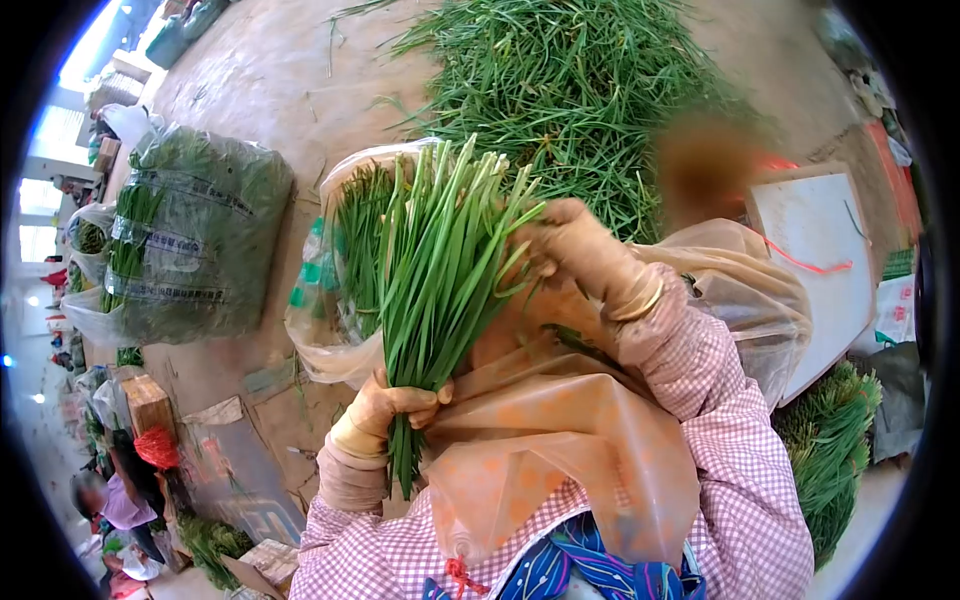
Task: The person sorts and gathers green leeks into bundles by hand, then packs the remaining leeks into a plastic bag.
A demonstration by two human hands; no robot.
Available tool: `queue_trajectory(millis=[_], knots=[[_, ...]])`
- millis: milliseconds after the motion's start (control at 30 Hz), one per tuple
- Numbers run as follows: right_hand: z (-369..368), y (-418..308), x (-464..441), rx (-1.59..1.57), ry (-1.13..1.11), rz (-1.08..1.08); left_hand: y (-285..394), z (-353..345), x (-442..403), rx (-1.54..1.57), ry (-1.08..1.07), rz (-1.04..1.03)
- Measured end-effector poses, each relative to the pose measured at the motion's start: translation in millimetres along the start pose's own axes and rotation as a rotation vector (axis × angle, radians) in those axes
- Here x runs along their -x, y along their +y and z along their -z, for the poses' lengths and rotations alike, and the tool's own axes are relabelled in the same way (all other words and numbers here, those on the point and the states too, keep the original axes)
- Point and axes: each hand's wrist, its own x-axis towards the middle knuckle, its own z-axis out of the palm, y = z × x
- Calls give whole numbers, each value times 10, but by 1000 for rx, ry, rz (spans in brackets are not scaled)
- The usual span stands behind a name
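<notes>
A bunch of long green stalks with pale ends (435, 265) stands upright before my chest. My gloved left hand (392, 408) is wrapped round its lower part, where leafy tips hang below the fist. Beside the pale upper ends is my gloved right hand (580, 250), its fingers curled at the bunch's right edge; whether they grip a stalk is too small to make out. Behind the bunch, a clear plastic bag (335, 362) holds more green stalks (365, 215). A translucent plastic apron (560, 440) covers my lap.
A large heap of loose green stalks (560, 90) lies ahead on the floor. At left stands a big plastic-wrapped bale (200, 230). A white board (815, 260) and another green pile (830, 450) are at right. A person (125, 505) is at the far lower left.
</notes>
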Motion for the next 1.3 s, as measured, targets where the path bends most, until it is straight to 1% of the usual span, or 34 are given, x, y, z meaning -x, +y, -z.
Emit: queue_trajectory(millis=[33, 67, 100, 133, 167, 200, 233, 300, 333, 400, 433, 500, 533, 600, 633, 733, 767, 800, 867, 900, 933, 967, 1000, 1033, 1067, 1133, 1167, 1200, 1233, 1267, 1300], knots=[[104, 26, -43, 2, 37, 14, -8, 6, 11, -1, 9, 0], [239, 29, -37, -332, 67, 128, -18, 13, 21, -2, 18, 0], [437, 54, -135, -554, 54, 223, -68, 66, -7, 2, -12, -9], [619, 30, -166, -624, -20, 422, -81, 68, -13, 7, -29, -15], [659, -22, -82, -601, 59, 442, -95, 71, -18, 12, -46, -22], [628, -139, 38, -579, 136, 464, -58, 27, -8, 0, -19, -45], [514, -214, 156, -574, 135, 464, -38, -12, 3, -4, -6, -54], [46, -363, 398, 21, 189, 259, 3, -84, 17, -9, 27, -58], [-117, -407, 434, 81, 150, 144, 24, -117, 10, -11, 46, -55], [-336, -353, 267, 309, 224, 187, 63, -194, 7, -19, 21, -73], [-321, -296, 184, 306, 225, 191, 81, -206, 10, -25, 4, -93], [-290, -178, -19, 158, 141, 68, 23, -139, -11, -70, 13, -88], [-270, -133, -65, 155, 136, 66, -17, -110, -17, -88, 18, -82], [-208, -98, -91, 83, 38, 186, -80, -56, -37, -76, 13, -79], [-202, -90, -56, 100, 77, 240, -96, -39, -48, -46, 3, -82], [-246, -74, 39, 127, 142, 212, -125, -18, -85, -38, -23, -88], [-199, -28, 2, 271, 160, 307, -90, -61, -71, -37, -28, -90], [-155, -14, -16, 274, 162, 310, -15, -136, -33, 35, -45, -123], [-68, 7, -49, 915, 315, 580, 65, -186, -4, 107, -62, -158], [46, 78, -135, 829, 474, 761, 85, -185, -2, 49, -37, -123], [302, 49, -278, 855, 663, 914, 91, -184, -3, -7, -12, -89], [626, 12, -426, 587, 722, 763, 77, -183, 2, -5, -12, -93], [912, -133, -388, 567, 774, 661, 52, -180, 12, 7, -21, -111], [1424, -124, -506, 1103, 898, 492, 33, -181, 23, 20, -29, -127], [1694, -11, -549, 1270, 872, 352, 46, -194, 36, 22, -29, -132], [1578, 125, -376, 1369, 838, 791, 81, -248, 46, -44, 19, -122], [1171, -29, -211, 1025, 632, 853, 91, -254, 39, -35, 19, -121], [813, -111, -129, 619, 469, 802, 108, -237, 42, -21, -23, -94], [586, -167, -54, 612, 335, 865, 112, -226, 55, -11, -62, -66], [444, -163, -27, 757, 220, 980, 91, -248, 58, -10, -53, -59], [270, -164, -4, 994, 295, 1003, 66, -275, 43, -59, -6, -76]])
